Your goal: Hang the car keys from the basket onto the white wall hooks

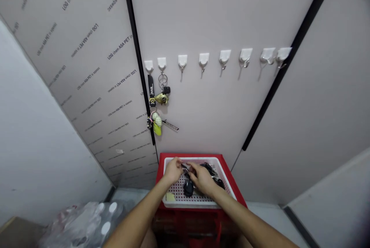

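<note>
Both hands are over a white perforated plastic basket (179, 204). Between their fingertips is a small keychain (185, 169) with a shiny metal ring; its finer parts are too small to make out. My left hand (173, 170) pinches it from the left. The fingers of my right hand (202, 178) close on it from the right and partly hide what lies below. A round black item (189, 188) lies in the basket under the hands. More black keychains (220, 183) are heaped at its right side, and a pale yellow piece (170, 196) lies in the front left corner.
The basket stands on a red stool (239, 198). A row of white adhesive hooks (204, 59) runs along the wall; a gold camera-shaped keychain (162, 98) and a black strap keychain (151, 90) hang at the left end. Plastic-wrapped bottles (95, 221) stand at lower left.
</note>
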Action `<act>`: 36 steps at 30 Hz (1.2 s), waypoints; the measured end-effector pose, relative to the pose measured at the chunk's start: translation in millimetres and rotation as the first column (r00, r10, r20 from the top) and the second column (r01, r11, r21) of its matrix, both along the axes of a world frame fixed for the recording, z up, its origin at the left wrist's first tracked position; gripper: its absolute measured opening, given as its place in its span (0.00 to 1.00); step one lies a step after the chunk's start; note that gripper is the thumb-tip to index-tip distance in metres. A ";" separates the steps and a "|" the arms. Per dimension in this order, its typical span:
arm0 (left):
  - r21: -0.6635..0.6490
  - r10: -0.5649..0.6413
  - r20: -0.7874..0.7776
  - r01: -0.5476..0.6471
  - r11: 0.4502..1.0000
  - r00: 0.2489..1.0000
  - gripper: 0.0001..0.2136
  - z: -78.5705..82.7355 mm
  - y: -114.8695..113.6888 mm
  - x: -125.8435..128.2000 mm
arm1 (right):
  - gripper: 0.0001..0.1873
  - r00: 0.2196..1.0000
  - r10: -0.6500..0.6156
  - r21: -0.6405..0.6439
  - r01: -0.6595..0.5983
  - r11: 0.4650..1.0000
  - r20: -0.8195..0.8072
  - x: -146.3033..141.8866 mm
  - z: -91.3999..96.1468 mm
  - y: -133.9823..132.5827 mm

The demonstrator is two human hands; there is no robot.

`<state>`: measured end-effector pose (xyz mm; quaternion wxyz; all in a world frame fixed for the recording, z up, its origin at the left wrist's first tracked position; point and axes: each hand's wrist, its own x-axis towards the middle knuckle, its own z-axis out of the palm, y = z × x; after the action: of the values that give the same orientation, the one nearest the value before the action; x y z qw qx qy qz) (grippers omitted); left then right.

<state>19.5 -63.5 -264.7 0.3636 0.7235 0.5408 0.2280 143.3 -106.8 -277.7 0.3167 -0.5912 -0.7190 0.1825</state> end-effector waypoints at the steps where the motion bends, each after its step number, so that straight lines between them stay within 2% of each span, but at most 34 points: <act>1: -0.018 -0.009 0.074 0.010 1.000 0.997 0.13 4.1 1.1 -0.8 | 0.21 0.999 -0.014 0.024 0.015 1.000 -0.039 0.7 1.9 0.2; 5: 0.037 -0.149 0.263 0.144 0.989 0.953 0.14 27.4 4.7 -5.7 | 0.22 0.979 -0.001 0.111 0.024 0.993 -0.205 -0.2 19.7 0.7; 9: 0.111 -0.310 0.308 0.289 0.951 0.900 0.12 54.8 6.0 -10.3 | 0.13 0.905 0.161 0.045 -0.156 0.987 -0.393 -8.7 42.3 0.4; 12: 0.156 -0.345 0.321 0.311 0.938 0.882 0.11 75.5 6.0 -11.6 | 0.11 0.867 0.171 0.024 -0.181 0.983 -0.468 -14.0 54.6 1.7; 14: 0.189 -0.333 0.347 0.282 0.941 0.877 0.11 90.1 6.5 -10.9 | 0.11 0.861 0.164 0.040 -0.165 0.985 -0.481 -15.1 65.0 4.8; 16: 0.249 -0.290 0.391 0.203 0.947 0.874 0.09 106.4 8.0 -9.5 | 0.12 0.849 0.152 0.067 -0.136 0.988 -0.506 -14.7 82.1 10.4; 19: 0.384 -0.202 0.453 0.015 0.923 0.868 0.04 133.8 11.7 -8.0 | 0.11 0.837 0.107 0.127 -0.045 0.991 -0.537 -13.6 123.0 22.4; 22: 0.526 -0.184 0.460 -0.100 0.845 0.869 0.01 162.5 15.4 -8.1 | 0.10 0.831 0.092 0.215 0.034 0.976 -0.549 -15.0 174.2 35.5; 25: 0.667 -0.224 0.398 -0.113 0.737 0.889 0.03 191.5 19.5 -7.6 | 0.09 0.814 0.112 0.296 0.076 0.952 -0.570 -18.8 220.3 48.6; 27: 0.717 -0.212 0.377 -0.140 0.683 0.902 0.06 211.1 23.6 -5.8 | 0.09 0.793 0.141 0.351 0.097 0.931 -0.593 -21.2 243.6 57.6; 30: 0.736 -0.158 0.368 -0.183 0.652 0.916 0.09 237.3 31.1 -1.3 | 0.08 0.748 0.180 0.389 0.112 0.914 -0.638 -23.0 266.5 70.2; 32: 0.743 -0.122 0.336 -0.183 0.644 0.934 0.10 248.5 35.9 1.8 | 0.08 0.715 0.163 0.357 0.128 0.925 -0.680 -23.4 274.3 76.8; 36: 0.737 -0.048 0.262 -0.168 0.655 0.964 0.11 252.2 43.2 5.7 | 0.05 0.666 0.054 0.211 0.159 0.964 -0.744 -24.4 276.1 84.6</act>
<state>25.3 -20.3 -12.5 0.0905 0.7542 0.3689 0.5356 118.8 -22.2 -1.6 0.6615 -0.4393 -0.5268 0.3031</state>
